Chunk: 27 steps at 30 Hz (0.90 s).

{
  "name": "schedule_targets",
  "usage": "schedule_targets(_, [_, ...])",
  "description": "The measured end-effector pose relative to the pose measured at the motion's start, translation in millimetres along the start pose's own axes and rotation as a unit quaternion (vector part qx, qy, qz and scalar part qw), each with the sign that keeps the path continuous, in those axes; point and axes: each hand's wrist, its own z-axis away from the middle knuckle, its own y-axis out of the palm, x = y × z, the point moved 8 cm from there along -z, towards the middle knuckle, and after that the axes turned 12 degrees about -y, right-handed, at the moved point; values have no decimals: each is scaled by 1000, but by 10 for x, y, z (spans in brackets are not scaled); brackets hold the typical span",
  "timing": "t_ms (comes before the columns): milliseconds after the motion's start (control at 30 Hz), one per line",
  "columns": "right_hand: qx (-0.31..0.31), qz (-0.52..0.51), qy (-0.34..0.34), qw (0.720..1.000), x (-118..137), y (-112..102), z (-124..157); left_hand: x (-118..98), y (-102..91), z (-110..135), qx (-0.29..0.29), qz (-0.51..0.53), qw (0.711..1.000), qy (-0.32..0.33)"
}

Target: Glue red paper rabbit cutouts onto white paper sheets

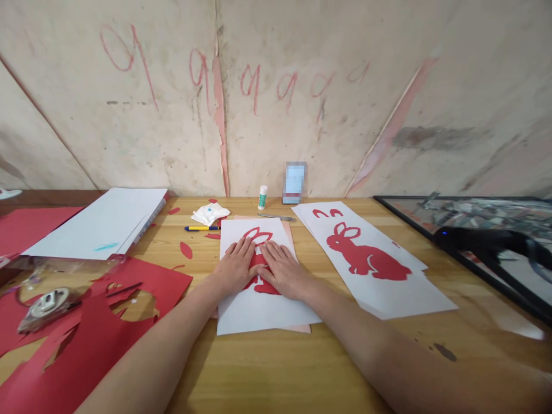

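A red paper rabbit cutout (266,288) lies on a white sheet of paper (263,316) in the middle of the table. My left hand (236,265) rests flat on the cutout's left side, fingers stretched out. Beside it, my right hand (282,269) lies flat over the right side, the thumbs close together. Between them my hands cover most of the rabbit's body; its ears and lower part show. To the right, a second red rabbit cutout (371,259) with outlined ears lies on another white sheet (397,299), below two small red arcs.
At the back stand a glue stick (263,197) and a phone (294,183), near metal tweezers (276,217). A yellow-blue pen (202,229) and crumpled tissue (210,214) lie left. Red paper scraps (103,333), a tape measure (49,307) and a white paper stack (99,224) fill the left side.
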Motion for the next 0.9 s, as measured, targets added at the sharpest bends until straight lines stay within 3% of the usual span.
schedule_targets(900, [66,-61,-17,996,73,-19,62,-15,-26,-4,-19,5,1000,1])
